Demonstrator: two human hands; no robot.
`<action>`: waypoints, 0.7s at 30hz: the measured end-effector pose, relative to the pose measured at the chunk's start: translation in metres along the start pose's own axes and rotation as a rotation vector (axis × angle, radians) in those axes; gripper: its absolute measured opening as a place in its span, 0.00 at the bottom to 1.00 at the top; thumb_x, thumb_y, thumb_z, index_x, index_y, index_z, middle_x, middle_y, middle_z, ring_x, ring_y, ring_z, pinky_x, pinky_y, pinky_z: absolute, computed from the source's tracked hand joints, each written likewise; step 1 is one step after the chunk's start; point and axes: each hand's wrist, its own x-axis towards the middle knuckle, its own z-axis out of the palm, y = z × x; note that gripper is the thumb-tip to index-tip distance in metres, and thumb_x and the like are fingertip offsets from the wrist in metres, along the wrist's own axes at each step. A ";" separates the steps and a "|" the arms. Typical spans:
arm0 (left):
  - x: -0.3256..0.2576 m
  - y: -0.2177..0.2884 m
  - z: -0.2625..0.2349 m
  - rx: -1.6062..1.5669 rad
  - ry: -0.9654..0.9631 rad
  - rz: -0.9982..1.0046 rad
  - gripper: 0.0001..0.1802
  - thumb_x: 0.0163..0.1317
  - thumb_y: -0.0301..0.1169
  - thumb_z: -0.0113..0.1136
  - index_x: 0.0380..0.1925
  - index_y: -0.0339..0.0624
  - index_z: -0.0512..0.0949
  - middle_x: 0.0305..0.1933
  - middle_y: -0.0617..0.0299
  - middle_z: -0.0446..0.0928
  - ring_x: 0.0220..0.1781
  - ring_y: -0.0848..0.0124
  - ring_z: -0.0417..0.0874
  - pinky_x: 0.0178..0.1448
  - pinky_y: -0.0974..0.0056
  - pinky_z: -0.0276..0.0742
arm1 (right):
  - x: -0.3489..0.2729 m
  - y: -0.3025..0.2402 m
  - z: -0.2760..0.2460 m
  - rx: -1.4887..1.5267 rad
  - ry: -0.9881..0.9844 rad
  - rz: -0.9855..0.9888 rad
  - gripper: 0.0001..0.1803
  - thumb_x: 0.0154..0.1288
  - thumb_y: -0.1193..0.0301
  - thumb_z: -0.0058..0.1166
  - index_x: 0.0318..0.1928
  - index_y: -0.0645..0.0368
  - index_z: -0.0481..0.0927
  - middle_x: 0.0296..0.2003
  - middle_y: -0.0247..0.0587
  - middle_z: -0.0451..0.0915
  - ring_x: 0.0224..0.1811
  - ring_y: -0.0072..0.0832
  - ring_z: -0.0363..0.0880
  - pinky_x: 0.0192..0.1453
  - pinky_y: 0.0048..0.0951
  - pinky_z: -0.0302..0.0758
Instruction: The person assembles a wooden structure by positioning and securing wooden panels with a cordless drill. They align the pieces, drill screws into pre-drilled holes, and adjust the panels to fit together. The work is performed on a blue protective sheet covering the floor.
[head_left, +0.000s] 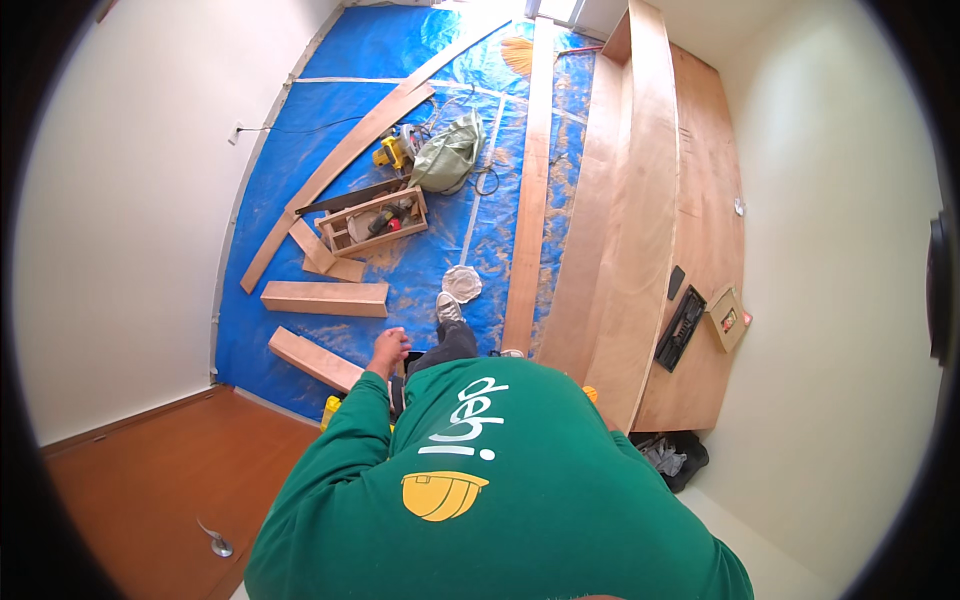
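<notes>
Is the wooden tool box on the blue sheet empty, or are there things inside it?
Not empty: through the open top of the wooden tool box, a power tool shows inside.

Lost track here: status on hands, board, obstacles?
Left hand near short board, grip unclear. Right hand hidden by green shirt. Wooden toolbox ahead-left on blue sheet.

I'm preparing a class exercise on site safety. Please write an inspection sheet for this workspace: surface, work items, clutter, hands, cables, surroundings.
Surface: wrinkled blue plastic sheet, dusted with pale debris.
Work items: short pale wooden plank, near the left hand.
Clutter: open rectangular wooden toolbox, near yellow power tool and green fabric bag.
Hands: left bare, grip unclear; right hand hidden.
Cables: thin black cable, running from smooth white wall across sheet.
Surroundings: white wall; smooth reddish-brown floor.
</notes>
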 end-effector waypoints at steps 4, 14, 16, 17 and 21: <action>0.028 -0.028 0.031 0.239 -0.190 0.124 0.20 0.82 0.48 0.64 0.57 0.45 0.88 0.51 0.58 0.90 0.52 0.63 0.90 0.57 0.51 0.88 | -0.002 -0.020 0.005 -0.012 0.003 -0.009 0.15 0.63 0.70 0.66 0.47 0.65 0.86 0.34 0.40 0.87 0.34 0.33 0.87 0.41 0.38 0.83; 0.039 -0.009 0.018 0.093 -0.127 0.007 0.21 0.80 0.51 0.64 0.54 0.44 0.87 0.43 0.60 0.89 0.37 0.68 0.89 0.40 0.58 0.86 | 0.013 -0.106 0.000 -0.301 -0.096 -0.045 0.15 0.62 0.70 0.66 0.46 0.66 0.85 0.33 0.40 0.86 0.33 0.33 0.87 0.40 0.38 0.83; 0.033 0.004 0.014 -0.004 -0.063 -0.033 0.22 0.80 0.48 0.65 0.62 0.45 0.84 0.48 0.64 0.86 0.39 0.70 0.87 0.42 0.63 0.85 | 0.019 -0.124 0.003 -0.354 -0.113 -0.056 0.15 0.62 0.70 0.66 0.46 0.66 0.85 0.33 0.40 0.86 0.33 0.33 0.87 0.40 0.38 0.83; 0.029 0.007 0.011 -0.040 -0.064 -0.023 0.22 0.80 0.48 0.64 0.63 0.45 0.83 0.49 0.64 0.86 0.40 0.70 0.87 0.42 0.63 0.85 | 0.021 -0.132 0.005 -0.375 -0.119 -0.060 0.15 0.62 0.69 0.66 0.46 0.66 0.85 0.33 0.40 0.86 0.32 0.33 0.87 0.40 0.39 0.83; 0.017 0.001 -0.002 -0.174 -0.041 -0.030 0.22 0.81 0.48 0.63 0.65 0.47 0.83 0.52 0.64 0.86 0.44 0.69 0.87 0.45 0.62 0.85 | 0.035 -0.167 0.013 -0.466 -0.158 -0.090 0.15 0.62 0.69 0.66 0.45 0.66 0.85 0.32 0.40 0.86 0.32 0.33 0.87 0.39 0.39 0.83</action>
